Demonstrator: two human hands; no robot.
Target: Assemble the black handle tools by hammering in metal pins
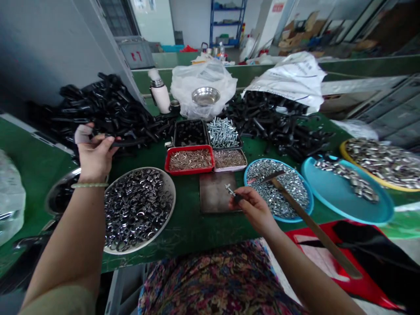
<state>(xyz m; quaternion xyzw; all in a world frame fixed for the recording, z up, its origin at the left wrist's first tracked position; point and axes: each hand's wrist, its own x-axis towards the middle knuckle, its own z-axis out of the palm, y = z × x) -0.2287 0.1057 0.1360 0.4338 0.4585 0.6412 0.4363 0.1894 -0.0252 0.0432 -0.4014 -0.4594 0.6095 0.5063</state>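
Bench: green worktable (pixel 183 236) crowded with hardware trays.
Left hand (pixel 95 159): fingers curled closed around a black plastic bar (pixel 126 142), its end jutting past them.
Right hand (pixel 254 211): fingertips pinching a small metal fastener (pixel 231 190) over a dark metal plate (pixel 216 192), near a blue tray (pixel 278 214).

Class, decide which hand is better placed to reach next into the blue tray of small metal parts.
The right hand looks better placed: it sits close beside the blue tray, though it is holding a small screw. The left hand is much farther away, gripping a black part.
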